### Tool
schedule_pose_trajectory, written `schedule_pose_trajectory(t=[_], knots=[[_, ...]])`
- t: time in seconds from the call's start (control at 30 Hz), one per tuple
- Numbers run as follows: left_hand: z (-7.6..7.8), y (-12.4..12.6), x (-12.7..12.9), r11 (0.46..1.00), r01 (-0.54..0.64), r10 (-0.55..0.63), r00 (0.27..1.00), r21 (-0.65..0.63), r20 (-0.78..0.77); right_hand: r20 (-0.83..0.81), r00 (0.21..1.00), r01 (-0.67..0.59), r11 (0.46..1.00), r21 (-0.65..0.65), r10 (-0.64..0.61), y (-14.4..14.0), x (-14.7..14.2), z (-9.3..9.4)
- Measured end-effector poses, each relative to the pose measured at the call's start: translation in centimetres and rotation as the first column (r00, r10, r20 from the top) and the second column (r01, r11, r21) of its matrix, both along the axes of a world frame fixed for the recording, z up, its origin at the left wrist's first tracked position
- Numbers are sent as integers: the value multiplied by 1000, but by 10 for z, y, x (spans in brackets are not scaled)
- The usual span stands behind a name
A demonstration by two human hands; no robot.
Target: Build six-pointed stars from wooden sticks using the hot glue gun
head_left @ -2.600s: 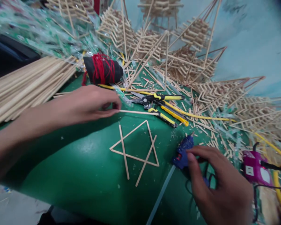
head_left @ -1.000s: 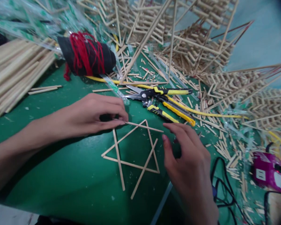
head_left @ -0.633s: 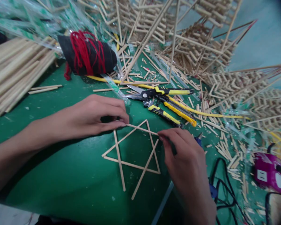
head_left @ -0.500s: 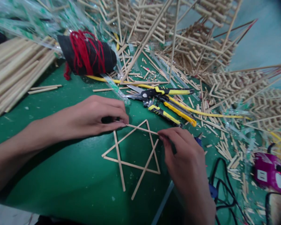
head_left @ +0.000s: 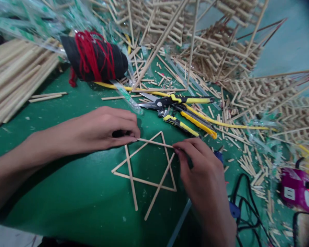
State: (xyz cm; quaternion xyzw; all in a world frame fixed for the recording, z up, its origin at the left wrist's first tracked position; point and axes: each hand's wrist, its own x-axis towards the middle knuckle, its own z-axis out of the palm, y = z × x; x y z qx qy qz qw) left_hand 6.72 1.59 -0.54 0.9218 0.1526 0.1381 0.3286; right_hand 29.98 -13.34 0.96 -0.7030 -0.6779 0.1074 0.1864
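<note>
Pinching a thin stick [head_left: 154, 142] mid-frame, left hand [head_left: 110, 127] and right hand [head_left: 202, 171] hold its ends, best for something probably light, stiff, snappable!

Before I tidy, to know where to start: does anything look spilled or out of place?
Yes: short wooden offcuts lie strewn, pointing every way, over the green tabletop behind and right of the black-and-yellow shears. Red yarn looks tangled on a tapered black roll.
</note>
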Motion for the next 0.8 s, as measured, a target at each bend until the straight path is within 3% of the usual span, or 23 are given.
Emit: schedule_pose_trajectory(t=[0.57, 0.8], knots=[[1, 0, 2, 999, 4, -5, 1000, -46, -12, -12, 1000, 7, 999, -46, -8, 0, 0, 0], [0, -1, 1, 1000, 10, -10, 1000, -9, 4, -22, 1000, -3, 999, -53, 2, 0, 0, 1]])
